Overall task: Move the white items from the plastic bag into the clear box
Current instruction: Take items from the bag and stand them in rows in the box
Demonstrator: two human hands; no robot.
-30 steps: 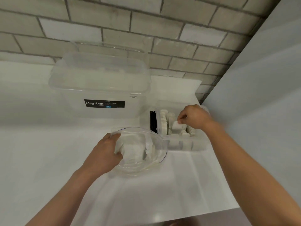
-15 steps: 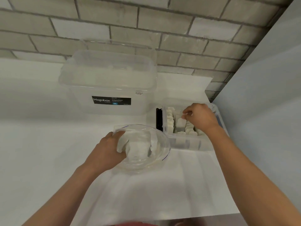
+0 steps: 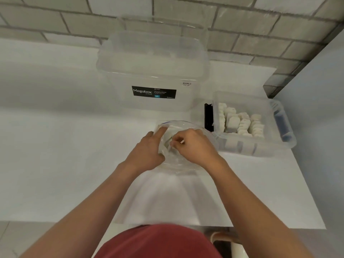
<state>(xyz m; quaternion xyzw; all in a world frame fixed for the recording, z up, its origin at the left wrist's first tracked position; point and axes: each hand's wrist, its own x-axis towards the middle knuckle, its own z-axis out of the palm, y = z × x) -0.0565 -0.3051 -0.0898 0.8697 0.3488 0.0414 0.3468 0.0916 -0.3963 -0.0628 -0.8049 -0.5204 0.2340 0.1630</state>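
Observation:
The clear plastic bag (image 3: pixel 179 165) stands open on the white table, its blue-lined mouth facing up. My left hand (image 3: pixel 146 152) grips the bag's left edge, index finger stretched along the rim. My right hand (image 3: pixel 195 147) reaches into the bag's mouth with curled fingers, pinching a white item (image 3: pixel 182 141) that is mostly hidden. The small clear box (image 3: pixel 242 147) sits to the right of the bag, holding several white items (image 3: pixel 240 121) packed upright in rows.
A large lidded clear tub labelled Megabox (image 3: pixel 152 71) stands behind the bag, against the brick wall. A grey wall panel (image 3: pixel 316 108) closes off the right side. The table's front edge (image 3: pixel 260 227) runs close to my body.
My right hand left the small box and moved left into the bag's mouth. My left hand kept hold of the bag's edge. The view tilted downward.

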